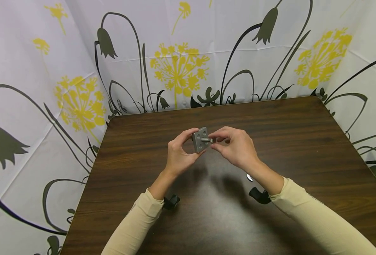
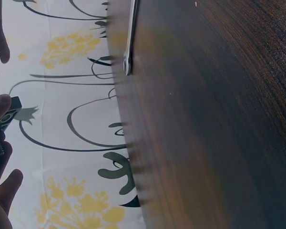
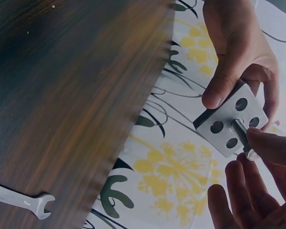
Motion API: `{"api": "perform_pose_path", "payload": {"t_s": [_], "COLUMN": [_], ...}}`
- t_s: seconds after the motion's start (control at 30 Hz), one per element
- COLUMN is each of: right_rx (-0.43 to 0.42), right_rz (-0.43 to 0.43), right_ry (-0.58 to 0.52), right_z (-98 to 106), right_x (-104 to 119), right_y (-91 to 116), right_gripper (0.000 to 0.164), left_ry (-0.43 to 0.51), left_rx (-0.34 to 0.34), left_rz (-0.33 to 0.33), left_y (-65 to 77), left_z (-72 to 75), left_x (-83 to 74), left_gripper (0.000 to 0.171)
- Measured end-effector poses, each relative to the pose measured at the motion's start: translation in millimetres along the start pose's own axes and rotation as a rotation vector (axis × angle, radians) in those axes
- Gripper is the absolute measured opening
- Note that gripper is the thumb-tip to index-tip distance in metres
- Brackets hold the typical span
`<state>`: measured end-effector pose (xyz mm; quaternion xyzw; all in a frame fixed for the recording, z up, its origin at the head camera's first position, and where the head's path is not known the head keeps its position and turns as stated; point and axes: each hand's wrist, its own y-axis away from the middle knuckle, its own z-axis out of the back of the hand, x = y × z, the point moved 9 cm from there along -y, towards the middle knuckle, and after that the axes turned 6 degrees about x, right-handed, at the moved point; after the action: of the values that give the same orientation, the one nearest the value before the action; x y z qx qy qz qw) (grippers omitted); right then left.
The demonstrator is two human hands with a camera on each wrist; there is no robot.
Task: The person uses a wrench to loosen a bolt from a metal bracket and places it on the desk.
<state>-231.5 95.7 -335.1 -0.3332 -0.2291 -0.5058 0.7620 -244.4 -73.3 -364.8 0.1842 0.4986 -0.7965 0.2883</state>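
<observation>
In the head view my left hand (image 1: pixel 177 152) holds a square grey metal plate (image 1: pixel 197 144) by its edges, raised above the table. A threaded bolt (image 1: pixel 204 139) stands out from the plate's middle. My right hand (image 1: pixel 239 147) pinches the bolt's head end between thumb and fingers. From the right wrist, the plate (image 3: pixel 224 121) shows several round holes around the bolt (image 3: pixel 239 130), and the left thumb presses on its edge. Only a dark corner of the plate (image 2: pixel 15 104) appears at the left edge of the left wrist view. The plate's far side is mostly hidden.
An open-end wrench (image 3: pixel 26 201) lies on the brown wooden table (image 1: pixel 137 141); a shiny bit of it shows beside the right forearm in the head view. Black devices (image 1: pixel 171 202) sit at both wrists. A flower-patterned curtain (image 1: pixel 181 32) hangs behind the table.
</observation>
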Motion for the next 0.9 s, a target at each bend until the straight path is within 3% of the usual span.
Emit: {"api": "perform_pose_path", "payload": {"t_s": [0.13,0.3,0.53,0.63,0.9], "right_rx": [-0.007,-0.012,0.069,0.096,0.069], "right_rz": [-0.027,-0.128,-0.222,-0.226,-0.181], "right_ry": [-0.01,0.001,-0.009,-0.026,-0.06], "right_z": [0,2,-3,-5,-4], "right_x": [-2,-10,-18,-19,-15], "right_y": [1,2,2,2,0], "right_gripper": [0.03,0.03,0.037,0.033,0.025], "left_ry": [-0.004,-0.01,-0.01,-0.012,-0.013], "left_rx": [-0.004,0.002,0.005,0.0,0.005], "left_rz": [0.002,0.012,0.009,0.006,0.014], "left_y": [-0.1,0.0,-0.9,-1.0,0.0], "left_z": [1.0,1.5,1.9,2.2,1.2], "left_x": [-0.3,0.2,-0.6,-1.3,0.1], "left_gripper": [0.062,0.063,0.063,0.063,0.063]}}
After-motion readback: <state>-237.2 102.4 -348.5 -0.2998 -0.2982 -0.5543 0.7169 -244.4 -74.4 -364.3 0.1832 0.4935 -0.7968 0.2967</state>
